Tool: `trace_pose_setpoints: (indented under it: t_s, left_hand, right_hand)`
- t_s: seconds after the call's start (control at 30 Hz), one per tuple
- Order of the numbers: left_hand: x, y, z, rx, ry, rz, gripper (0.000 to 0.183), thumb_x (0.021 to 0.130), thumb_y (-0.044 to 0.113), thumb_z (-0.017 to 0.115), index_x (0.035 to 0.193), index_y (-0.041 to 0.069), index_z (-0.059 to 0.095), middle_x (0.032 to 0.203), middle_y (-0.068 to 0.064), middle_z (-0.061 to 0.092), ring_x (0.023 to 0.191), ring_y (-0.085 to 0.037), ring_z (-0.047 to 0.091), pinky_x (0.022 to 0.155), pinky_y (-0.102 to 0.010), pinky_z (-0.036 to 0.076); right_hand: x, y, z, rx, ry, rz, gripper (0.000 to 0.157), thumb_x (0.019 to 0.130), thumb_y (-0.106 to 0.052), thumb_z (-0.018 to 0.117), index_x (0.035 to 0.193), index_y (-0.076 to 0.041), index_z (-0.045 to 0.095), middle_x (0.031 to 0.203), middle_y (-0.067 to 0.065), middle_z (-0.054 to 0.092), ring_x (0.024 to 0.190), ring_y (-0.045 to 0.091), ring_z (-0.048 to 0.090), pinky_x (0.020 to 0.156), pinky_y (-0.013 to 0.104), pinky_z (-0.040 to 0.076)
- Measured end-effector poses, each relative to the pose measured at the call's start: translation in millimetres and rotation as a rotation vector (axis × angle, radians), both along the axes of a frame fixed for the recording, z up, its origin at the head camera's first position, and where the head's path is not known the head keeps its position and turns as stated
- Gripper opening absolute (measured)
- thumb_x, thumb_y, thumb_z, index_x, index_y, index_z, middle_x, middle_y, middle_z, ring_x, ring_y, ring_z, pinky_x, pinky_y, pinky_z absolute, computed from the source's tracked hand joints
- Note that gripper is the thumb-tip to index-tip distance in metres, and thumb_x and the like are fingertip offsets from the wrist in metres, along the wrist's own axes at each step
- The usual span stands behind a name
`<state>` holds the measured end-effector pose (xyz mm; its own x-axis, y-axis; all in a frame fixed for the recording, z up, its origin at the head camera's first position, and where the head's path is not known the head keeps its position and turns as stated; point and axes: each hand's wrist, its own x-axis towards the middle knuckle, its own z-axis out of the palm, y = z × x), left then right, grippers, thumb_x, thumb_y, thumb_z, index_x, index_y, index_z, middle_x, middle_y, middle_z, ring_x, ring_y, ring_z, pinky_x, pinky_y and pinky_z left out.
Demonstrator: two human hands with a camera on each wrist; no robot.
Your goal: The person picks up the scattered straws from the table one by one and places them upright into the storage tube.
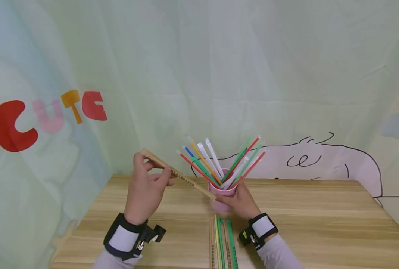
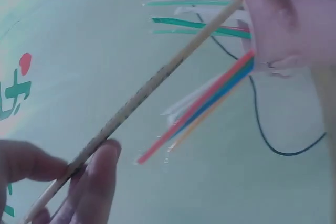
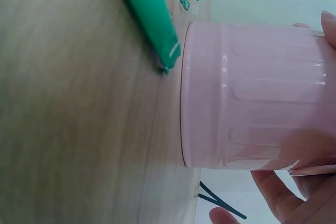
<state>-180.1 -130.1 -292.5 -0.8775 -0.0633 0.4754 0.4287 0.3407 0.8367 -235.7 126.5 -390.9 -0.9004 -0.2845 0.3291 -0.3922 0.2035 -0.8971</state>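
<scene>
Row of wrapped straws, tan, yellow and green, lies nearest on wooden table: likely the part left. Beyond, left hand pinches one tan straw in the air, slanted, slim, dark print along its wrapper; far end overlaps the side of pink cup, contact unclear. Right hand grips the cup, which stands upright, glossy, fluted, already well stocked with a fan of red, green, white, blue and orange straws. Held one not yet in; job looks over half done. Pale curtain hangs behind.
</scene>
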Motion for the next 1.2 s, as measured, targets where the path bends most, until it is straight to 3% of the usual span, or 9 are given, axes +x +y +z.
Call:
trace_pose_setpoints:
  t_s: [0.13,0.27,0.6,0.87,1.07,1.2]
  left_hand:
    - [-7.9,8.9,3.5,0.1,0.081,0.035,0.044,0.093,0.009,0.063,0.122,0.005,0.03,0.102,-0.017,0.062,0.07,-0.016,0.068,0.058,-0.028,0.059]
    - [-17.8,21.9,-7.8,0.08,0.086,0.038,0.042,0.093,0.01,0.062,0.121,0.006,0.031,0.101,-0.015,0.061,0.068,-0.014,0.067,0.057,-0.03,0.059]
    - [-35.1,48.5,-42.4,-0.01,-0.022,0.021,0.04,0.095,0.012,0.061,0.123,0.009,0.033,0.106,-0.01,0.062,0.076,-0.013,0.067,0.053,-0.034,0.056]
    - [-50.6,64.6,-61.5,-0.059,-0.077,0.025,0.044,0.093,0.014,0.064,0.125,0.009,0.034,0.107,-0.01,0.06,0.082,-0.013,0.065,0.058,-0.033,0.057]
    - [-57.7,72.1,-73.8,-0.083,-0.07,0.034,0.043,0.09,0.012,0.067,0.12,0.007,0.037,0.101,-0.01,0.06,0.085,-0.016,0.063,0.07,-0.035,0.057]
    - [-58.8,74.2,-80.7,-0.092,-0.178,0.009,0.053,0.084,0.025,0.075,0.117,0.008,0.038,0.099,-0.009,0.06,0.088,-0.019,0.059,0.072,-0.037,0.054]
  right_hand:
    - [0.9,-1.3,0.7,0.0,-0.012,-0.024,0.076,0.077,-0.004,0.08,0.14,0.0,0.038,0.129,0.021,0.054,0.118,0.029,0.048,0.102,0.055,0.035]
    - [-0.2,-1.7,-0.7,0.001,-0.007,-0.031,0.074,0.077,-0.004,0.08,0.139,0.0,0.04,0.128,0.02,0.055,0.117,0.027,0.049,0.102,0.055,0.036]
    - [-1.8,0.4,-1.8,0.013,0.014,-0.012,0.078,0.078,-0.007,0.08,0.142,-0.003,0.035,0.132,0.02,0.052,0.12,0.031,0.047,0.102,0.057,0.036]
    - [-2.6,1.2,-3.5,-0.01,-0.007,-0.013,0.078,0.077,-0.005,0.08,0.142,-0.003,0.036,0.131,0.019,0.053,0.117,0.03,0.05,0.099,0.056,0.04]
    - [0.2,1.2,-2.9,0.02,-0.032,-0.053,0.082,0.077,-0.009,0.08,0.143,-0.003,0.032,0.133,0.02,0.05,0.117,0.027,0.049,0.099,0.057,0.04]
    - [1.0,1.5,-1.1,0.016,-0.045,-0.046,0.081,0.078,-0.01,0.08,0.143,-0.006,0.033,0.133,0.02,0.05,0.118,0.027,0.048,0.1,0.056,0.039]
